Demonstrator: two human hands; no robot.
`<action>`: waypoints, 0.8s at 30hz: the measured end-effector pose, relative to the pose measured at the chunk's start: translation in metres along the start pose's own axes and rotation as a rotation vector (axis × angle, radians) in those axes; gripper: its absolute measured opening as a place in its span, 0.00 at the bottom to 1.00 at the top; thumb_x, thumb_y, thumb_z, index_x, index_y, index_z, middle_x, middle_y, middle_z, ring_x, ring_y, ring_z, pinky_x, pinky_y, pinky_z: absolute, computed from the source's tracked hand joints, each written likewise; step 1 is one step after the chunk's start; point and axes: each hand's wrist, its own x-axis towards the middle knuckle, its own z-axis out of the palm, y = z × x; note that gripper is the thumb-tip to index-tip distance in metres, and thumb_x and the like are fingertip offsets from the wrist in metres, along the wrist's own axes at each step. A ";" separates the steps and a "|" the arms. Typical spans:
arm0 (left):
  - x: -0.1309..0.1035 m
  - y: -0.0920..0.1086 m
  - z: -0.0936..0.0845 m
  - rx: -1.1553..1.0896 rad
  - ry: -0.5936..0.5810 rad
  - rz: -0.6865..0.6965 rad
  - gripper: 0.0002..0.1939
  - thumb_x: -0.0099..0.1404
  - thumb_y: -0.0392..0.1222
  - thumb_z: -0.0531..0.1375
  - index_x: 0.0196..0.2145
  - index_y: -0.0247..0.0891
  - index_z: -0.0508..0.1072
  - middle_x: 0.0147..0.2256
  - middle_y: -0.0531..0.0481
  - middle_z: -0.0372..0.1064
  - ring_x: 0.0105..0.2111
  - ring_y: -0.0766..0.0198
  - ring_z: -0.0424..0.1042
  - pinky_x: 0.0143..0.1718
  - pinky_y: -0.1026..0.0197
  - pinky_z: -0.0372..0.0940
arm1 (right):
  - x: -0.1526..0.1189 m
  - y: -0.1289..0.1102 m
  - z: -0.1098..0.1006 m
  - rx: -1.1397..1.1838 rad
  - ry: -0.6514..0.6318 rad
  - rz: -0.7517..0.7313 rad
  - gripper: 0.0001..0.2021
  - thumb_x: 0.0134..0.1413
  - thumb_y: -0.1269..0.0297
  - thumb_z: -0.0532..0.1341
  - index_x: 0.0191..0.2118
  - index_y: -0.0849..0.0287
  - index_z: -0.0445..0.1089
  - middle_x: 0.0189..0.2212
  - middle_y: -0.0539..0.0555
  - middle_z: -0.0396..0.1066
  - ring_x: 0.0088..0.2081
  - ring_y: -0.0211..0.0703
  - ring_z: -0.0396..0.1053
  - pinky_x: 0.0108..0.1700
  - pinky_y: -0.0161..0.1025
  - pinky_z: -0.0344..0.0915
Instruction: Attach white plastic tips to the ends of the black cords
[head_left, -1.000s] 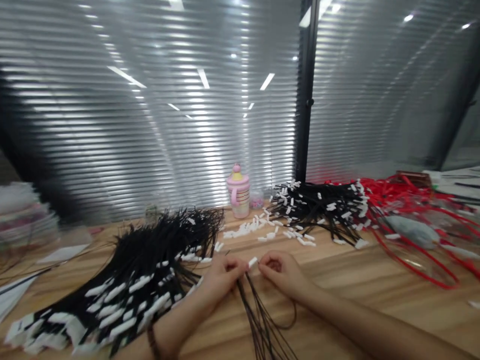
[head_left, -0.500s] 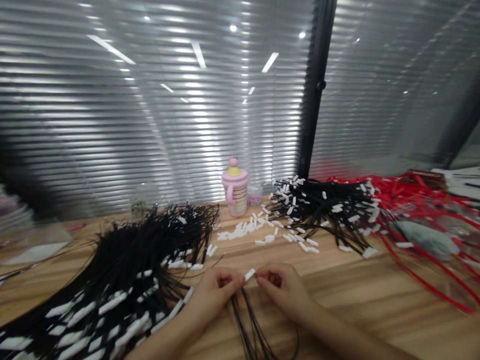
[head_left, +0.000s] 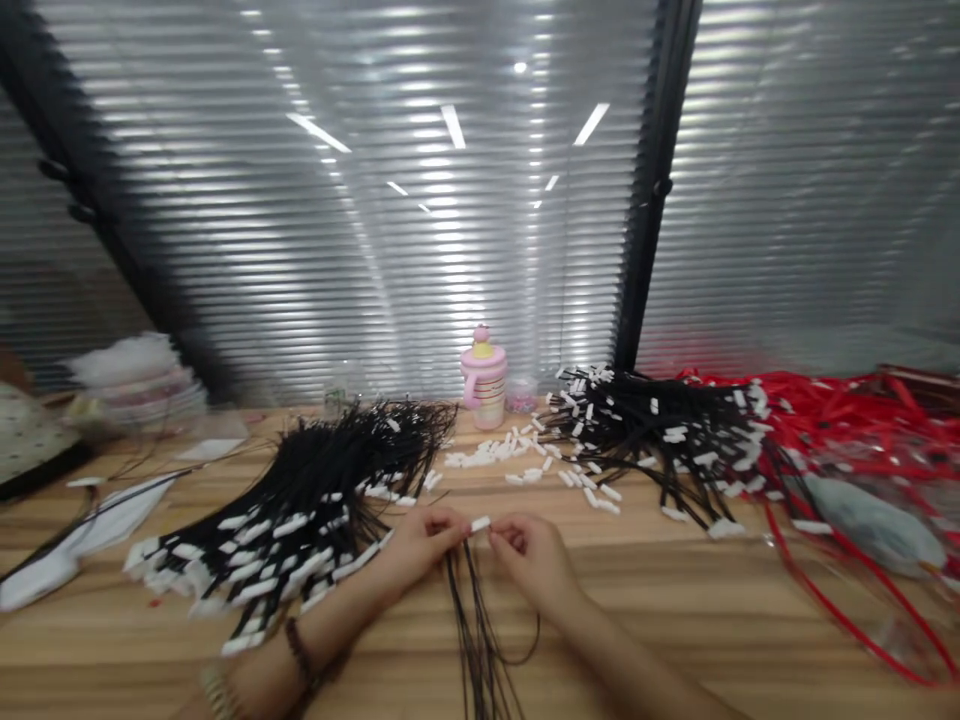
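Note:
In the head view, my left hand (head_left: 427, 540) pinches the left end of a small white tube-like piece (head_left: 480, 523) between thumb and fingers. My right hand (head_left: 532, 560) is closed in a pinch at the other end of that piece, seemingly on a thin black cord. Several black cords (head_left: 480, 650) hang from my hands toward the table's near edge, and one loops up beneath my right hand. How cord and white piece join is too small to make out. Loose white pieces (head_left: 487, 452) lie on the wood beyond my hands.
A big bundle of black cords (head_left: 315, 480) with white ends lies left. Another black bundle (head_left: 645, 410) is at right, beside red ribbons (head_left: 847, 420) and a pale plastic packet (head_left: 874, 520). A pink-lidded cup (head_left: 484, 385) stands before the blinds. White tubs (head_left: 150, 385) are far left.
The camera view has swung left and taken in more of the table's left side. Both hands keep the same pinch around the white piece, which now lies more level.

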 end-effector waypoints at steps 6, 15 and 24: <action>-0.007 -0.005 0.001 0.017 -0.003 0.052 0.18 0.49 0.52 0.60 0.25 0.32 0.72 0.15 0.58 0.55 0.17 0.76 0.50 0.18 0.71 0.43 | 0.004 0.003 -0.001 -0.001 0.017 -0.038 0.08 0.43 0.68 0.58 0.28 0.66 0.72 0.24 0.55 0.71 0.24 0.37 0.65 0.26 0.31 0.60; -0.018 -0.006 0.004 -0.014 0.015 0.111 0.17 0.49 0.51 0.60 0.26 0.31 0.74 0.18 0.55 0.62 0.18 0.75 0.54 0.20 0.71 0.47 | -0.003 -0.005 -0.004 -0.029 -0.011 -0.044 0.07 0.43 0.68 0.58 0.27 0.66 0.70 0.22 0.53 0.69 0.23 0.35 0.62 0.26 0.31 0.57; -0.012 -0.007 0.002 -0.006 -0.038 0.090 0.17 0.49 0.51 0.59 0.23 0.32 0.74 0.21 0.52 0.67 0.23 0.71 0.59 0.25 0.69 0.53 | 0.001 0.000 -0.001 -0.106 -0.066 -0.043 0.09 0.45 0.68 0.53 0.21 0.65 0.66 0.17 0.48 0.61 0.22 0.33 0.56 0.24 0.30 0.50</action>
